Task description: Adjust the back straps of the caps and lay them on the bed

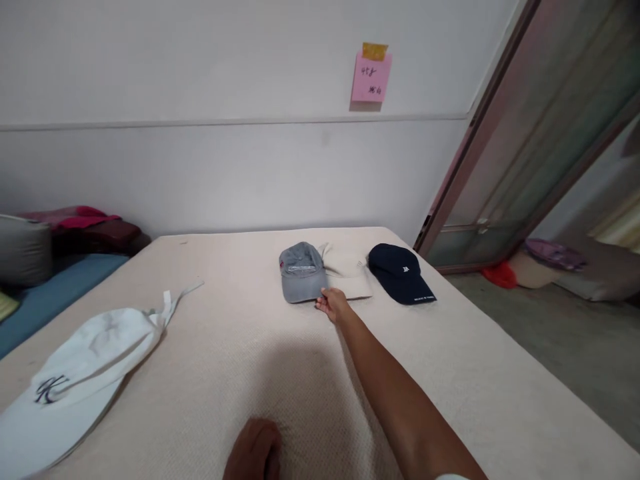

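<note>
Far out on the covered surface, my right hand (333, 305) pinches the brim edge of a grey baseball cap (302, 267). The cap lies upright with its brim toward me. Directly to its right sits a cream cap (350, 277), partly hidden by the grey cap and my hand. A navy baseball cap (400, 272) with small white lettering lies further right. My left hand (254, 450) rests on the surface close to me, fingers curled in, with nothing visible in it. At the left is a white cap (95, 360) with dark embroidered letters and a loose strap.
The caps lie on a beige cloth-covered surface (210, 373) against a white wall (225, 180). A pink note (371, 79) is taped to the wall. Cushions and cloths (25, 250) are at the left; a framed sliding door (500, 147) stands at the right.
</note>
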Demonstrator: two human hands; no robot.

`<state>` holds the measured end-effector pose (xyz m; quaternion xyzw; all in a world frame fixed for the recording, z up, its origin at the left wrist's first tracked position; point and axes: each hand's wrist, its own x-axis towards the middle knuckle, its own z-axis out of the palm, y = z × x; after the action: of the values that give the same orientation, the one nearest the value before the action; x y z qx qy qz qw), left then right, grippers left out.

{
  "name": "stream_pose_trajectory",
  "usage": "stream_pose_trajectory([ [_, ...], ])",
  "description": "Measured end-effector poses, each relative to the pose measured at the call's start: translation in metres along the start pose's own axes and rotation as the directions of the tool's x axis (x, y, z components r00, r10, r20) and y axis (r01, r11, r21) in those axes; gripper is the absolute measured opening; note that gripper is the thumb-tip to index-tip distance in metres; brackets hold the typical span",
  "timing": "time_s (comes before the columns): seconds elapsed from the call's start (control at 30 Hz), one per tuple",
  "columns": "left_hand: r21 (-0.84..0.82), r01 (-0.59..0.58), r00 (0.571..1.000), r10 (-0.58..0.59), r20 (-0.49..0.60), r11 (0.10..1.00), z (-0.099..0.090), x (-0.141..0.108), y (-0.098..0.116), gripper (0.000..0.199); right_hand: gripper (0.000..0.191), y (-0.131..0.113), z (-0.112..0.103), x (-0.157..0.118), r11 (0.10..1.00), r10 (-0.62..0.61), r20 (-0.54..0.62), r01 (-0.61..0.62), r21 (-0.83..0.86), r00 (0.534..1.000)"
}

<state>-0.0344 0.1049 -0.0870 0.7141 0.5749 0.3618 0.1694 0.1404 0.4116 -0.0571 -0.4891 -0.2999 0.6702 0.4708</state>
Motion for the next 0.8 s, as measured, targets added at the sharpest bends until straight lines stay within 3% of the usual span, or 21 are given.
stream_pose_trajectory([
  [0.2,-0.091,0.134,0.990,-0.138,-0.039,0.987,-0.007,-0.001,0.023,0.016,0.032,0.020,-0.009,-0.046,0.978,-0.132,-0.040,0.124,-0.170,0.990],
  [0.4,-0.241,0.239,0.956,-0.272,-0.112,0.941,-0.011,-0.001,0.035,0.014,0.028,0.069,-0.029,-0.146,0.859,-0.310,0.069,0.311,-0.407,0.948],
  [0.5,-0.389,0.319,0.895,-0.410,-0.177,0.864,-0.015,-0.002,0.030,0.007,0.023,0.081,-0.037,-0.191,0.747,-0.388,0.169,0.417,-0.518,0.906],
  [0.57,-0.507,0.384,0.802,-0.550,-0.230,0.772,-0.028,-0.006,0.018,0.005,0.021,0.085,-0.039,-0.208,0.661,-0.433,0.232,0.482,-0.575,0.871],
  [0.63,-0.630,0.428,0.657,-0.701,-0.276,0.648,-0.054,-0.013,0.001,0.016,0.021,0.086,-0.038,-0.217,0.581,-0.465,0.282,0.530,-0.618,0.839],
  [0.8,-0.840,0.374,0.250,-0.915,-0.317,0.393,-0.160,-0.043,-0.046,0.027,0.022,0.089,-0.033,-0.215,0.431,-0.502,0.338,0.569,-0.700,0.796],
])
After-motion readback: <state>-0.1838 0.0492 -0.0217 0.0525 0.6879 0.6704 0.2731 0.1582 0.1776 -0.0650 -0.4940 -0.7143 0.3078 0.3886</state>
